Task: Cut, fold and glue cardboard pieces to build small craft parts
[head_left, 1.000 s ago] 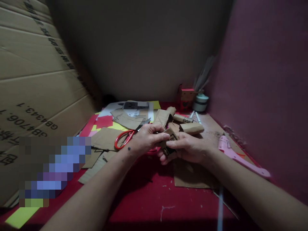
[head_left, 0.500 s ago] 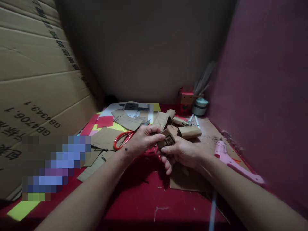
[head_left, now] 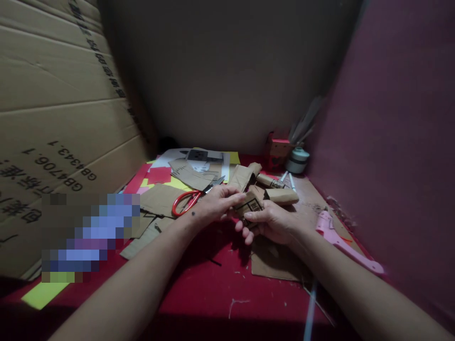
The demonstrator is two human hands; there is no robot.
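Observation:
A small brown cardboard piece (head_left: 251,205) with black printed marks is held between both hands over the red tabletop. My right hand (head_left: 272,221) grips its lower right part, thumb on the printed face and fingers curled beneath. At its upper left edge, my left hand (head_left: 221,202) pinches it with thumb and fingers; part of that grip is hidden. Red-handled scissors (head_left: 186,203) lie just left of my left hand, blades pointing away. Behind my hands are folded and rolled cardboard pieces (head_left: 282,195).
A pink glue gun (head_left: 346,246) lies at the right, near a translucent stick (head_left: 310,312). Cardboard scraps (head_left: 159,200) and coloured paper (head_left: 159,175) cover the left. A mint jar (head_left: 297,160) and red box (head_left: 279,150) stand behind. A large carton (head_left: 53,94) rises at the left.
The view has shifted slightly. The cardboard piece has turned in my hands, showing more of its printed face, and my left thumb has moved back toward its upper edge.

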